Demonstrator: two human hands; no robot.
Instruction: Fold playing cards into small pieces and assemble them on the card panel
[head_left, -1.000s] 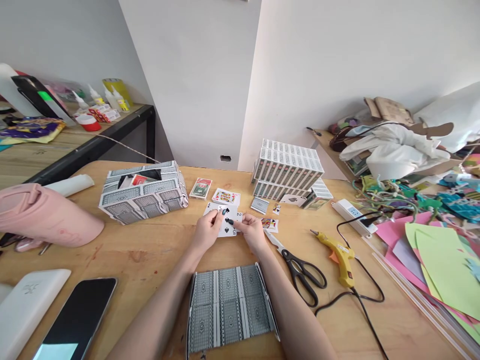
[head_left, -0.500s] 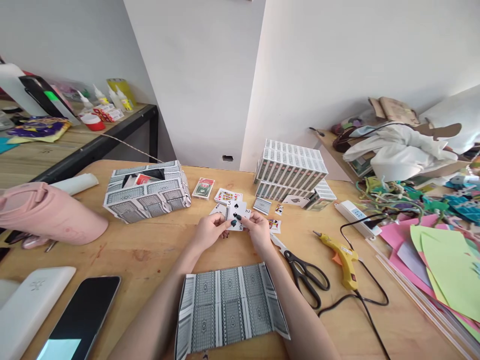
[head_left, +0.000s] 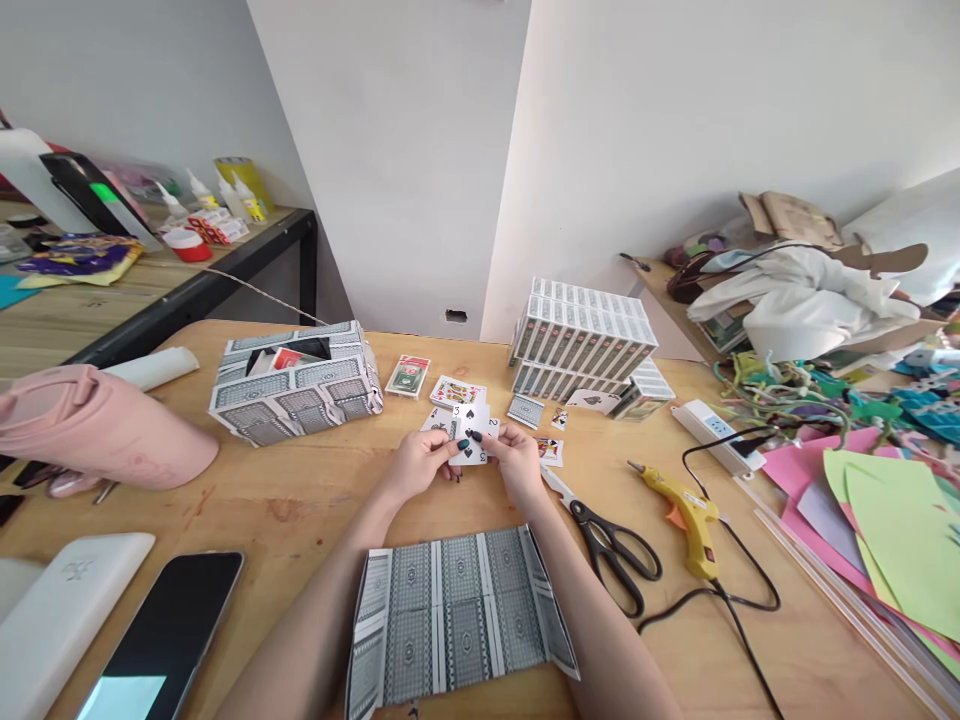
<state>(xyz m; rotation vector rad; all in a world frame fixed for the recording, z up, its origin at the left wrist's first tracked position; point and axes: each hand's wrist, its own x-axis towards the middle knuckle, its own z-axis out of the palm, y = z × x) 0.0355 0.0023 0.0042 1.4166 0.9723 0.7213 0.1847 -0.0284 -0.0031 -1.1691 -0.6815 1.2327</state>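
Observation:
Both hands pinch playing cards (head_left: 470,420) held face up, with a three of spades in front and a two showing at its right. My left hand (head_left: 420,464) grips the left edge, thumb on top. My right hand (head_left: 518,462) holds the right side with its thumb on the face. Loose playing cards (head_left: 457,390) lie just beyond the hands, and a small cut card piece (head_left: 551,450) is beside the right hand. Between my forearms sits a folded panel of joined grey-backed cards (head_left: 450,610), its side flaps standing up.
A card-covered box (head_left: 296,385) stands at left, near a pink tumbler (head_left: 112,425). Stacked card decks (head_left: 585,335) rise at the back. Black-handled scissors (head_left: 611,550) and a corded yellow glue gun (head_left: 686,515) lie right. A phone (head_left: 169,630) lies front left.
The held cards have shifted very slightly, the front card's face tilting a little. Both hands keep their grip, and the other things stay in place.

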